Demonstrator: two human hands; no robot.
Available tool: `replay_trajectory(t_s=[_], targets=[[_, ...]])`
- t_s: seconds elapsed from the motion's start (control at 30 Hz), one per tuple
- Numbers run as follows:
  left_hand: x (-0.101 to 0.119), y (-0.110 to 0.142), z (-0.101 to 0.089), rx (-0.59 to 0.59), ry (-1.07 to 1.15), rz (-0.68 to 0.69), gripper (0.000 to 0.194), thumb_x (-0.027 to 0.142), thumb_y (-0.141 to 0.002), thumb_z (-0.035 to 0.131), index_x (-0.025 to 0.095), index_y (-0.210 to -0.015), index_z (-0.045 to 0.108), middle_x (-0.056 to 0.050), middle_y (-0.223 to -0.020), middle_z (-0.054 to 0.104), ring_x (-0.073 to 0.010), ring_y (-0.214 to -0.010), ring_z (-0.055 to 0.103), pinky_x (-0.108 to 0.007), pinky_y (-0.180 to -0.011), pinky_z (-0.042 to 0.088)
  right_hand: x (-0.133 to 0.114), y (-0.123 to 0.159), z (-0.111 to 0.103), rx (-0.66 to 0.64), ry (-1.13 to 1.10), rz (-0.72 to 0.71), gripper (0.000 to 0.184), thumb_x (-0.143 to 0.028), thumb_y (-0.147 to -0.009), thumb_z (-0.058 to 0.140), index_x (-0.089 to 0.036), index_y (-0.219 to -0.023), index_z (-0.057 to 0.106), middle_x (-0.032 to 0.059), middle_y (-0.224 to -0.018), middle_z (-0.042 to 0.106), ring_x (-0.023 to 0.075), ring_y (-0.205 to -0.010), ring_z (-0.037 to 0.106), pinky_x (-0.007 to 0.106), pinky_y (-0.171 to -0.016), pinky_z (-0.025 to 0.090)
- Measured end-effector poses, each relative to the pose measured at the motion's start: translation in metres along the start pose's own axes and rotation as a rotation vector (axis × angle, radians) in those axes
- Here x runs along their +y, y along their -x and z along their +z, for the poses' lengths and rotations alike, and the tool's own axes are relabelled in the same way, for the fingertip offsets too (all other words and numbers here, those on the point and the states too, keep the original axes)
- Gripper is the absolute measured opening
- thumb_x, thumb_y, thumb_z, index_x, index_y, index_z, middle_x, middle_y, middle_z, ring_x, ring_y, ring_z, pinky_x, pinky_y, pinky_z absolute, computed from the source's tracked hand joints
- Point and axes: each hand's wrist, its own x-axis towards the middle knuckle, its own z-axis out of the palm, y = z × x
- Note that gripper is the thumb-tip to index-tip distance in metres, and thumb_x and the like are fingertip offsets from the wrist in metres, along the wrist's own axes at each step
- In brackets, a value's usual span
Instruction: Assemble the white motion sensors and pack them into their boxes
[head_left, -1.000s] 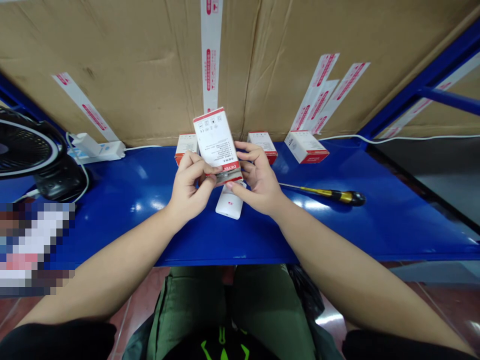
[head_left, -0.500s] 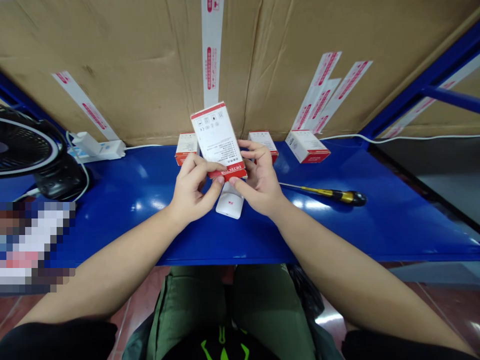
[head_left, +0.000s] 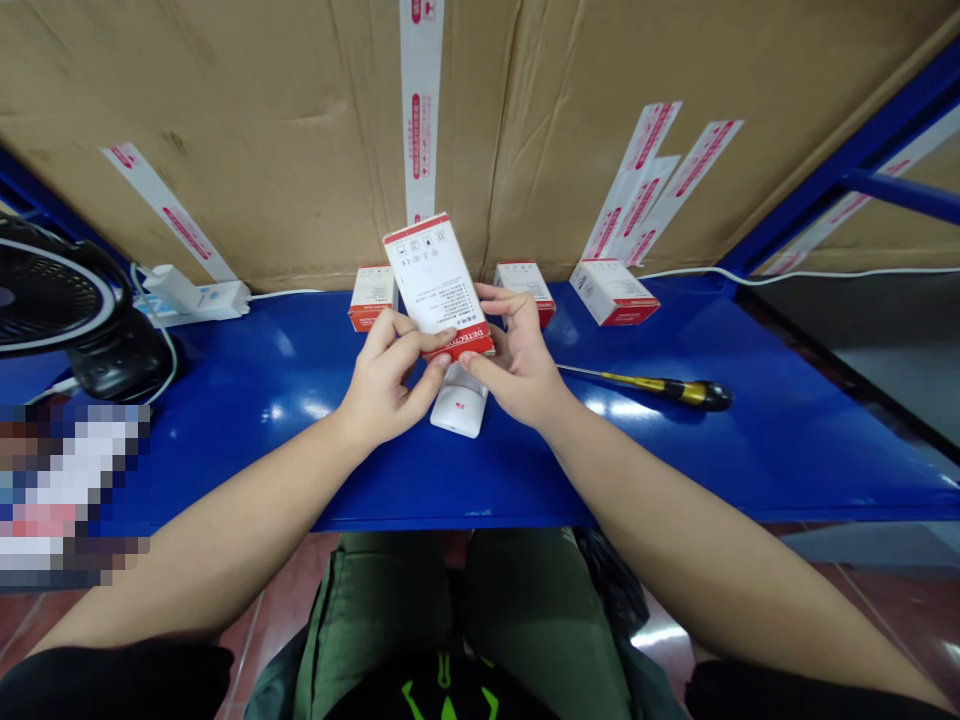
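Note:
Between my two hands, a white and red detector box [head_left: 435,275] is held up off the table, tilted, with its printed face towards me. My left hand [head_left: 390,380] is closed on its lower left, thumb and index finger at the red end. My right hand [head_left: 519,365] grips the lower right corner, thumb in front and fingers along the side. Below the box lies a white detector [head_left: 458,405] on the blue table, its upper part hidden behind the box and fingers. A screwdriver [head_left: 667,389] with a yellow and black handle lies right of my right hand.
Three similar boxes stand along the back: one at left [head_left: 373,297], one behind my right hand [head_left: 527,285], one further right [head_left: 615,292]. A black fan [head_left: 82,310] and a white power strip [head_left: 199,300] are on the left. Cardboard [head_left: 285,130] walls the back.
The held box has dipped slightly, its top edge a little lower, and both hands keep their hold. The other things stay where they were.

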Motion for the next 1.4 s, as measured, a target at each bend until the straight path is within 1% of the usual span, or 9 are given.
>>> replay_trajectory(t_s=[0.17,0.33,0.43,0.57,0.73,0.9,1.03,1.23,1.4], targets=[[0.000,0.000,-0.001,0.020,0.015,-0.023,0.019,0.017,-0.101,0.069,0.022,-0.119,0.073,-0.002,-0.092,0.055,-0.0167,-0.080,0.058,-0.030,-0.065,0.055,0.001,0.000,0.003,0.012,-0.020,0.001,0.051,-0.047,-0.089,0.082,-0.033,-0.122,0.045,0.0115,-0.163,0.047,0.0285,-0.143,0.062,0.053,-0.115,0.059],[0.000,0.001,-0.001,-0.006,0.029,-0.047,0.018,0.025,-0.101,0.072,0.021,-0.118,0.073,-0.003,-0.092,0.056,-0.0158,-0.075,0.057,-0.030,-0.061,0.054,0.006,-0.003,0.006,0.100,0.051,-0.079,0.046,-0.062,-0.092,0.079,-0.033,-0.115,0.052,0.0081,-0.135,0.061,0.0284,-0.146,0.058,0.051,-0.111,0.060],[0.000,0.003,0.000,0.004,0.056,-0.086,0.018,0.031,-0.100,0.076,0.022,-0.115,0.074,-0.002,-0.091,0.056,-0.0135,-0.069,0.054,-0.028,-0.056,0.050,0.008,-0.003,0.004,0.135,0.100,-0.132,0.044,-0.063,-0.090,0.081,-0.032,-0.110,0.056,0.0043,-0.115,0.059,0.0281,-0.130,0.066,0.049,-0.105,0.062],[0.001,0.003,0.000,0.016,0.073,-0.107,0.012,0.030,-0.103,0.073,0.023,-0.111,0.076,-0.002,-0.089,0.056,-0.0122,-0.066,0.050,-0.026,-0.055,0.048,0.004,-0.002,0.001,0.098,0.179,-0.170,0.037,-0.054,-0.096,0.077,-0.036,-0.125,0.064,0.0047,-0.115,0.059,0.0254,-0.105,0.069,0.048,-0.091,0.065],[0.000,0.001,-0.003,0.016,0.057,-0.109,0.009,0.028,-0.103,0.073,0.023,-0.109,0.078,-0.001,-0.089,0.055,-0.0138,-0.072,0.053,-0.028,-0.060,0.053,-0.001,-0.004,0.000,0.098,0.258,-0.298,0.019,-0.044,-0.097,0.076,-0.039,-0.115,0.076,0.0020,-0.096,0.057,0.0254,-0.100,0.065,0.058,-0.111,0.057],[-0.008,0.001,-0.009,0.006,0.085,-0.174,0.032,0.043,-0.099,0.080,0.028,-0.127,0.077,-0.008,-0.119,0.056,-0.0179,-0.098,0.064,-0.028,-0.065,0.064,0.003,-0.003,-0.001,0.118,0.240,-0.258,0.019,-0.045,-0.096,0.078,-0.039,-0.114,0.078,0.0036,-0.101,0.058,0.0270,-0.110,0.065,0.058,-0.109,0.060],[-0.021,0.004,-0.015,-0.056,0.132,-0.286,0.055,0.062,-0.091,0.083,0.031,-0.136,0.074,-0.012,-0.146,0.051,-0.0254,-0.118,0.069,-0.032,-0.069,0.070,0.006,-0.001,-0.006,-0.013,0.168,-0.227,0.026,-0.041,-0.103,0.070,-0.043,-0.129,0.075,0.0059,-0.122,0.056,0.0281,-0.143,0.057,0.053,-0.109,0.062],[-0.048,-0.008,-0.048,-0.111,0.152,-0.529,0.059,0.063,-0.085,0.086,0.021,-0.124,0.075,-0.012,-0.128,0.077,-0.0284,-0.117,0.075,-0.042,-0.093,0.070,-0.006,-0.002,-0.012,-0.306,0.346,-0.219,0.053,-0.036,-0.105,0.062,-0.038,-0.158,0.054,0.0097,-0.165,0.049,0.0311,-0.158,0.046,0.059,-0.128,0.044],[-0.075,-0.026,-0.105,0.004,-0.162,-0.891,0.048,0.034,-0.076,0.089,0.018,-0.118,0.072,-0.009,-0.128,0.080,-0.0266,-0.108,0.076,-0.049,-0.104,0.065,-0.018,-0.004,-0.021,-0.295,0.529,-0.159,0.028,-0.032,-0.098,0.068,-0.027,-0.125,0.072,0.0106,-0.124,0.068,0.0302,-0.122,0.067,0.056,-0.111,0.055]])
